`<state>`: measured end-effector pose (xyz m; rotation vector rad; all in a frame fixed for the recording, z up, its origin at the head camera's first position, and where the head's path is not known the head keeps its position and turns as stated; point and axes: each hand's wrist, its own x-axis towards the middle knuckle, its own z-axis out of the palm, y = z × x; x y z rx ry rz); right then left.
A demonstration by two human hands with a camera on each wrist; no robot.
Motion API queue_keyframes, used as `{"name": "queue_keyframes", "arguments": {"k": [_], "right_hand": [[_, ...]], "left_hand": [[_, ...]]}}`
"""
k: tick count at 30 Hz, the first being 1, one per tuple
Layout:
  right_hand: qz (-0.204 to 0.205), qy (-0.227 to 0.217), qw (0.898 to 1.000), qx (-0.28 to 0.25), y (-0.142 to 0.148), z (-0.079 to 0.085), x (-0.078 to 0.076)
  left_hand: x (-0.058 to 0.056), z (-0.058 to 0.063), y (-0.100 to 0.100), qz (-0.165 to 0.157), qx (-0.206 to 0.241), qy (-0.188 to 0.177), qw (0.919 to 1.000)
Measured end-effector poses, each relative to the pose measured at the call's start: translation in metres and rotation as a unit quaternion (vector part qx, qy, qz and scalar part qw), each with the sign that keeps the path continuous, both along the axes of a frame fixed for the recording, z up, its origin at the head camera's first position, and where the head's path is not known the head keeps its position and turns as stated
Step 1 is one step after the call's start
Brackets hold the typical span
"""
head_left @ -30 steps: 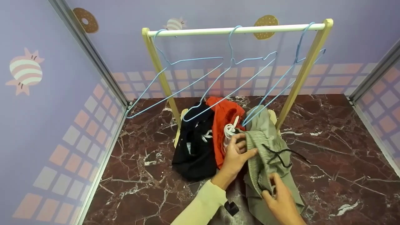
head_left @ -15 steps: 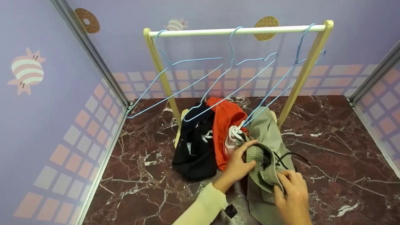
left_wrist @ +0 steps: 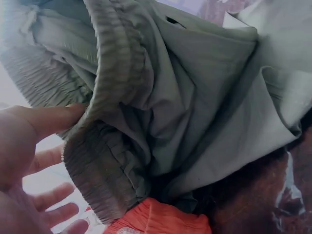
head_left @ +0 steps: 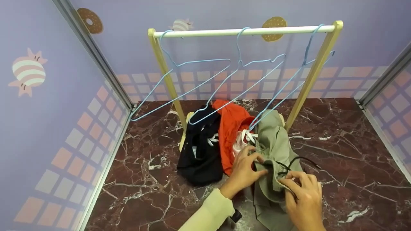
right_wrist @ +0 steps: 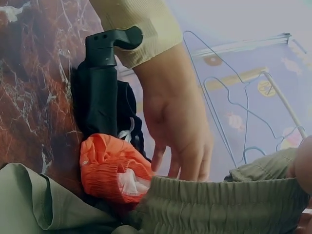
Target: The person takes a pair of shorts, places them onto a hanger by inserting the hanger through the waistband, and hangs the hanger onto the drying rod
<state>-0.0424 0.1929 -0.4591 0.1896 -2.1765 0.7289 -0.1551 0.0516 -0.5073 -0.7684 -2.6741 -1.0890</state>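
Grey-green shorts (head_left: pixel 273 134) with an elastic waistband (left_wrist: pixel 119 63) and a black drawstring (head_left: pixel 300 158) lie on the floor at the right of the pile. My left hand (head_left: pixel 244 169) holds the waistband's left side, its thumb at the edge and the other fingers spread behind it in the left wrist view. The right hand (head_left: pixel 305 197) pinches the waistband's near right edge. Beside them lie red shorts (head_left: pixel 229 128) with a white drawstring, partly hidden by my left hand. Black shorts (head_left: pixel 202 163) are at the pile's left.
Behind the clothes stands a rack with a white rail (head_left: pixel 208 32) and wooden posts (head_left: pixel 305 88). Three blue wire hangers (head_left: pixel 202 60) hang from it, reaching low over the pile. Patterned walls (head_left: pixel 45 128) enclose the marbled floor (head_left: pixel 147 192).
My right hand has moved up and right with the waistband's edge. The wide waistband opening has turned and narrowed in the head view. The left hand has shifted slightly down with its side.
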Motion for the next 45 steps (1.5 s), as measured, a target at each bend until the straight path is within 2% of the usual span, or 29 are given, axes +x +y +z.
{"name": "queue_keyframes", "arguments": {"k": [3,6,10,15,18,22,28,34,38,41,45], "right_hand": [[0.007,0.005,1.0,0.0,-0.001,0.002,0.001],[0.022,0.025,0.999,-0.005,-0.002,0.006,0.001],[0.048,0.065,0.996,-0.029,-0.007,0.017,0.003],[0.059,0.119,0.989,-0.072,-0.009,0.03,0.004],[0.057,0.15,0.981,-0.105,-0.005,0.031,0.003],[0.043,0.173,0.975,-0.136,0.002,0.03,0.002],[0.017,0.178,0.969,-0.169,0.01,0.032,0.002],[-0.003,0.156,0.97,-0.189,0.018,0.033,0.002],[-0.012,0.14,0.971,-0.196,0.025,0.03,-0.001],[-0.015,0.128,0.971,-0.2,0.03,0.029,-0.002],[-0.025,0.111,0.97,-0.215,0.035,0.029,-0.004]], "left_hand": [[0.002,-0.001,0.001,-0.01,-0.029,0.007,0.9995],[0.002,-0.003,0.001,-0.019,-0.032,0.013,0.9992],[0.002,-0.005,0.0,-0.024,-0.026,0.015,0.9993],[0.003,-0.005,0.0,-0.017,-0.037,0.031,0.9987],[0.001,-0.005,-0.002,-0.011,-0.029,0.034,0.9989],[-0.003,-0.003,-0.005,-0.012,0.008,0.032,0.9994],[-0.009,0.001,-0.013,-0.013,0.039,0.036,0.9985],[-0.013,0.008,-0.023,-0.033,0.025,0.042,0.9982],[-0.014,0.011,-0.03,-0.048,-0.005,0.063,0.9968],[-0.014,0.013,-0.034,-0.046,-0.015,0.074,0.9961],[-0.014,0.017,-0.039,-0.041,0.01,0.075,0.9963]]}}
